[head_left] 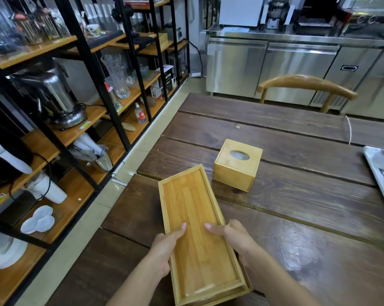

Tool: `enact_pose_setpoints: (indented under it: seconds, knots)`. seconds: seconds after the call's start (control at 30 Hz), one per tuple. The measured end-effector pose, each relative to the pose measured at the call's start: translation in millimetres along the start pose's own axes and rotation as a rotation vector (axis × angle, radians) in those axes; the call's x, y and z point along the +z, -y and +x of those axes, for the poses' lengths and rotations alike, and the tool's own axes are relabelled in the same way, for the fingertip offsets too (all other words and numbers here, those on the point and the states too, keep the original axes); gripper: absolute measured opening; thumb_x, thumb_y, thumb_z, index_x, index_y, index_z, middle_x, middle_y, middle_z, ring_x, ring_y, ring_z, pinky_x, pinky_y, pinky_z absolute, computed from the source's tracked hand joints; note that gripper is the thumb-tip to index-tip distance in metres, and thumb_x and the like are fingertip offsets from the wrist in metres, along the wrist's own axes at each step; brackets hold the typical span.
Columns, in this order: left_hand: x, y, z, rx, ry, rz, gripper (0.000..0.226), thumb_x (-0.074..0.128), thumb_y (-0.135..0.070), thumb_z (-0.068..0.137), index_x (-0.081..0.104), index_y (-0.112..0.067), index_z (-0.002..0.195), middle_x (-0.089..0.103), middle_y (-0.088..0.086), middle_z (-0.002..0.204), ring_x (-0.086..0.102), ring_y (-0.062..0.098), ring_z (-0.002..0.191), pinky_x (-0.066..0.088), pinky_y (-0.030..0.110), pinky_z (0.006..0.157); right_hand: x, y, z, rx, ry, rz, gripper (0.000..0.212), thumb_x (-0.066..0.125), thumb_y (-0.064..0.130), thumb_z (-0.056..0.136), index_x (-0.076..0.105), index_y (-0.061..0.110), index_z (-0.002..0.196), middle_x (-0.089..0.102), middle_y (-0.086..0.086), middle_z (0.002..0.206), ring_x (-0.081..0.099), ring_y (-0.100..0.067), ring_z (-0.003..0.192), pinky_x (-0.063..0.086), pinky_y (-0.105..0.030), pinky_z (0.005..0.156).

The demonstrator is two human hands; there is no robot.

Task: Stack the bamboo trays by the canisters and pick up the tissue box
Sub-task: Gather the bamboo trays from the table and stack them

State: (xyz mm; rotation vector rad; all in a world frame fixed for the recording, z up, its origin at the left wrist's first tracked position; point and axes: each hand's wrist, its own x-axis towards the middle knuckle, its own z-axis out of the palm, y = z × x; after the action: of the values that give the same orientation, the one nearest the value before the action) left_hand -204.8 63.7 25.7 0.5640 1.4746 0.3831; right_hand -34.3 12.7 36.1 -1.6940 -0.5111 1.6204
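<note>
The left hand grips the left long edge of the bamboo trays, thumb laid flat on the inner floor and the other fingers hidden beneath. The trays look like a pair already nested, since a second rim shows under the near right corner, though how many there are cannot be told for sure. Their long axis runs away from the person, leaning slightly leftward at the far end. The right hand holds the opposite long edge the same way, thumb on top, fingers curled under. Ahead of that hand and a little to its right, just past the trays' far right corner and apart from it, the tissue box sits upright on the wooden table, oval opening up. No canisters can be made out with certainty. Judging by this layout, the right hand is the nearer one for taking the box once the trays are put down.
</note>
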Motion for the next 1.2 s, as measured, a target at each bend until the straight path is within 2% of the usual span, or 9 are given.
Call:
enact_pose_setpoints:
  seconds: [0.07, 0.13, 0.2, 0.3, 0.5, 0.77, 0.9, 1.07, 1.2]
  knots:
    - [-5.8, -0.9, -1.4, 0.034, 0.048, -0.012, 0.083, 0.079, -0.044, 0.065, 0.049, -0.006, 0.133, 0.064, 0.015, 0.118, 0.06, 0.03, 0.1, 0.047, 0.044, 0.085, -1.0, -2.2, -5.2, -0.054, 0.011, 0.006, 0.035, 0.079, 0.025, 0.073, 0.058, 0.009, 0.096, 0.07, -0.007, 0.092, 0.069, -0.019, 0.083, 0.057, -0.031, 0.067]
    - [-9.1, -3.3, -4.2, 0.088, 0.119, -0.063, 0.086, 0.08, -0.051, 0.054, 0.057, -0.01, 0.126, 0.07, 0.015, 0.113, 0.064, 0.033, 0.103, 0.047, 0.05, 0.096, -0.4, -7.8, -10.2, -0.102, 0.009, 0.035, 0.061, 0.084, 0.033, 0.06, 0.054, 0.007, 0.106, 0.07, -0.013, 0.103, 0.07, -0.028, 0.094, 0.057, -0.044, 0.082]
    - [-9.2, -8.3, -9.2, 0.176, 0.167, -0.13, 0.081, 0.08, -0.046, 0.053, 0.058, -0.009, 0.123, 0.07, 0.016, 0.111, 0.065, 0.036, 0.102, 0.05, 0.052, 0.09, -2.4, -12.8, -16.1, -0.163, 0.031, 0.055, 0.078, 0.085, 0.038, 0.049, 0.052, 0.009, 0.113, 0.069, -0.015, 0.11, 0.069, -0.03, 0.1, 0.055, -0.05, 0.089]
    - [-6.6, -14.5, -20.5, 0.395, 0.159, -0.157, 0.077, 0.085, -0.037, 0.055, 0.051, -0.02, 0.121, 0.066, 0.011, 0.112, 0.064, 0.029, 0.099, 0.052, 0.043, 0.075, -8.4, -10.4, -21.5, -0.287, 0.096, 0.013, 0.086, 0.085, 0.037, 0.05, 0.047, 0.013, 0.122, 0.066, -0.011, 0.119, 0.067, -0.023, 0.106, 0.054, -0.046, 0.092]
    - [-1.7, -22.7, -36.0, 0.696, 0.213, 0.047, 0.101, 0.08, -0.071, 0.015, 0.045, -0.039, 0.105, 0.058, -0.01, 0.11, 0.063, 0.003, 0.092, 0.053, 0.017, 0.061, -22.1, 4.8, -20.5, -0.489, 0.162, -0.174, 0.094, 0.082, 0.028, 0.06, 0.028, 0.026, 0.137, 0.05, 0.001, 0.134, 0.054, -0.009, 0.121, 0.052, -0.023, 0.09]
    - [-6.4, -15.4, -31.9, 0.775, 0.332, 0.113, 0.116, 0.089, -0.06, 0.028, 0.043, -0.023, 0.128, 0.06, 0.0, 0.121, 0.065, 0.003, 0.101, 0.056, 0.019, 0.073, -25.7, -9.7, -22.3, -0.551, 0.031, -0.285, 0.099, 0.083, 0.052, 0.054, 0.035, 0.017, 0.134, 0.054, -0.002, 0.13, 0.054, -0.011, 0.12, 0.049, -0.034, 0.099]
    - [-6.5, -15.4, -34.9, 0.813, 0.37, 0.043, 0.106, 0.09, -0.056, 0.031, 0.051, -0.018, 0.121, 0.069, -0.001, 0.109, 0.067, 0.014, 0.102, 0.056, 0.023, 0.074, -23.7, -14.9, -25.9, -0.554, -0.009, -0.303, 0.103, 0.079, 0.061, 0.051, 0.035, 0.019, 0.133, 0.053, 0.0, 0.128, 0.053, -0.006, 0.119, 0.047, -0.029, 0.1]
    - [-3.8, -17.7, -41.7, 0.824, 0.395, 0.009, 0.099, 0.09, -0.054, 0.036, 0.05, -0.021, 0.121, 0.073, -0.013, 0.105, 0.067, 0.01, 0.102, 0.055, 0.022, 0.076, -23.0, -16.5, -27.8, -0.58, -0.032, -0.246, 0.106, 0.083, 0.057, 0.05, 0.039, 0.011, 0.134, 0.057, -0.007, 0.129, 0.055, -0.017, 0.121, 0.047, -0.042, 0.102]
    - [-2.1, -17.3, -45.0, 0.836, 0.383, -0.014, 0.096, 0.089, -0.053, 0.039, 0.048, -0.024, 0.12, 0.072, -0.017, 0.105, 0.066, 0.008, 0.102, 0.055, 0.021, 0.076, -18.6, -11.4, -33.8, -0.61, -0.04, -0.147, 0.108, 0.087, 0.055, 0.043, 0.039, 0.011, 0.131, 0.059, -0.009, 0.124, 0.059, -0.016, 0.115, 0.054, -0.029, 0.088]
